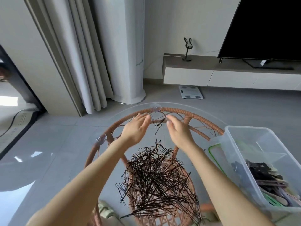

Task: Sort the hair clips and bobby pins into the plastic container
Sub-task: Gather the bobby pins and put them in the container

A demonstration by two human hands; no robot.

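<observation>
A big heap of dark bobby pins (156,178) lies on the round glass table top (114,168) in front of me. A few loose bobby pins (158,125) lie near the far rim. My left hand (136,129) reaches there with straight fingers, just left of those pins. My right hand (177,131) is just right of them, fingers bent toward them; whether it holds a pin is unclear. The clear plastic container (239,149) stands at the right, holding dark and coloured hair clips (268,183).
A green-rimmed lid (213,152) lies beside the container. The glass sits on a wicker frame (179,111) with clear suction cups (155,109). Beyond are grey floor, a scale (191,94), a white column unit, curtains and a TV cabinet.
</observation>
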